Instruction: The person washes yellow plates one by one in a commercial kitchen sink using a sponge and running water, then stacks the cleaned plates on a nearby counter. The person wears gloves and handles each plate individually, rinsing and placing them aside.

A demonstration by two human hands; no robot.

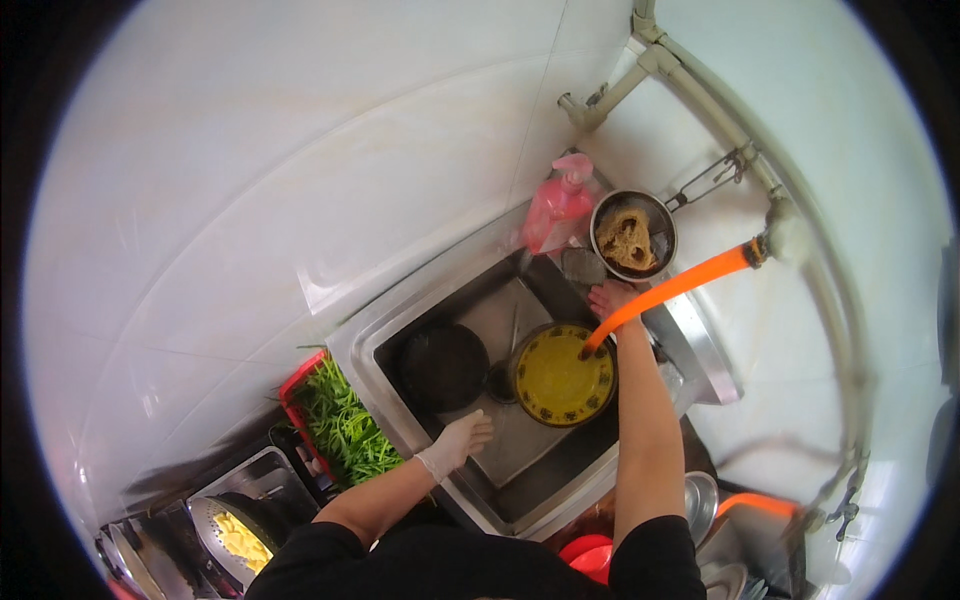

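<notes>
Looking down from the head camera, the nearest things are the person's 2 forearms, which come out of black sleeves at the lower edge. The left hand (458, 443) wears a thin pale glove. It lies flat with the fingers spread loosely on the front part of the steel sink (372, 338), and it holds nothing. The right arm reaches further, across the right side of the sink. The right hand (612, 297) is bare and rests at the far rim, just behind the yellow bowl (560, 377) and beside the orange hose (672, 287). The hose crosses over this hand, so I cannot tell if the fingers are closed or grip anything.

The yellow bowl stands upright inside the sink, on the right side of the basin, with a dark patterned rim. The end of the orange hose hangs into it. Left of the bowl, also in the basin, lies a black pan (443, 365), and between the 2 is the drain.

Left of the sink, a red tray (292, 385) holds green leafy vegetables (345, 425). Nearer to the lower left there is a metal bowl with yellow food pieces (235, 540).

Behind the sink, at the wall corner, stands a pink pump bottle (557, 210), and beside it a metal strainer with a brown scrubber (630, 235). The hose goes up to a tap (785, 232) on the grey pipes along the white wall.
</notes>
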